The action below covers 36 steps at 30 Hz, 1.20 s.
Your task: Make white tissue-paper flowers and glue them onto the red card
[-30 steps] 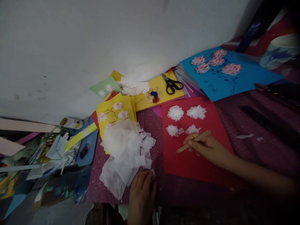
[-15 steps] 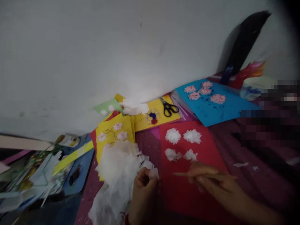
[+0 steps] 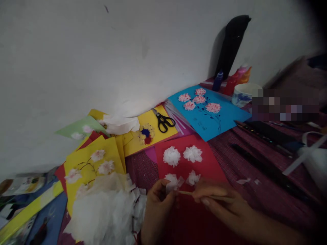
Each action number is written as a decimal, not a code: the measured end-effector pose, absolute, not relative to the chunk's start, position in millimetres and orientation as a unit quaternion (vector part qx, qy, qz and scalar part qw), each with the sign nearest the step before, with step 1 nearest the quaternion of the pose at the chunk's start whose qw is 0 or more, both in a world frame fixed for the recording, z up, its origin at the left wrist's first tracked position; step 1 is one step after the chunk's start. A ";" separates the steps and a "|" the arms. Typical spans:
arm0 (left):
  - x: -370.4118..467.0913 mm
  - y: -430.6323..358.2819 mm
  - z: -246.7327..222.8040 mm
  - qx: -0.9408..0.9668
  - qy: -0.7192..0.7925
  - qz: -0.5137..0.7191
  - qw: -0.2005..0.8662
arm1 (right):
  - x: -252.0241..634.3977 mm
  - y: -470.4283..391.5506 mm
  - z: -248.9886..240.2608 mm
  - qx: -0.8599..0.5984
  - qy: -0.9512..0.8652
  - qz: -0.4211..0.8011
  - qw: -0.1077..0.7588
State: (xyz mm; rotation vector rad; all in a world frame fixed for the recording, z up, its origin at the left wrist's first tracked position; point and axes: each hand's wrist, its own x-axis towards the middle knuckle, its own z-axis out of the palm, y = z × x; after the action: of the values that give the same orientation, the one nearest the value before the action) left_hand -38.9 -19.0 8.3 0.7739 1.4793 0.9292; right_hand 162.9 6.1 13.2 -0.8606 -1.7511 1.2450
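My left hand (image 3: 157, 206) is closed, with a small square of white tissue paper (image 3: 169, 186) pinched between thumb and fingers. In my right hand (image 3: 219, 204) is a thin wooden stick (image 3: 186, 193), gripped like a pencil, its tip meeting my left fingertips. Both hands are over a red sheet (image 3: 212, 160) that bears white tissue-paper flowers (image 3: 171, 156). The lower flowers sit just beyond my fingers and are partly covered. By my left wrist lies a heap of loose white tissue squares (image 3: 102, 207).
Black-handled scissors (image 3: 163, 122) rest on a yellow sheet (image 3: 130, 146) with blue and red paint dabs. A blue sheet (image 3: 224, 117) with pink-white flowers lies behind. A white cup (image 3: 241, 95) and paint bottles (image 3: 218, 81) stand at the back right; a dark brush (image 3: 268, 170) lies right.
The stick's tip has come left to meet my left fingertips and the tissue square, where before there was a gap. The camera view has swung to the right.
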 end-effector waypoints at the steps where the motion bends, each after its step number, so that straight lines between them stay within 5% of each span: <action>1: -37.9 -19.7 10.0 0.332 0.638 0.395 0.572 | 161.9 6.2 12.5 -0.338 -0.693 0.496 0.399; 15: -50.2 -41.2 18.5 0.326 0.606 0.418 0.593 | 152.9 3.6 6.3 -0.352 -0.694 0.464 0.425; 30: -55.3 -31.5 19.5 0.653 0.585 0.340 0.341 | 151.1 6.3 8.2 -0.359 -0.620 0.552 0.426; 36: -50.6 -30.9 15.2 0.768 0.509 0.352 0.166 | 138.5 1.9 -5.6 -0.394 -0.407 0.722 0.397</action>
State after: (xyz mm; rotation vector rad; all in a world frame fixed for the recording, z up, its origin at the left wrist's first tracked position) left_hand -50.6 -30.9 15.2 2.1865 1.4492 1.0036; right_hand 138.5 1.9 -5.6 -0.9971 -1.0315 1.8293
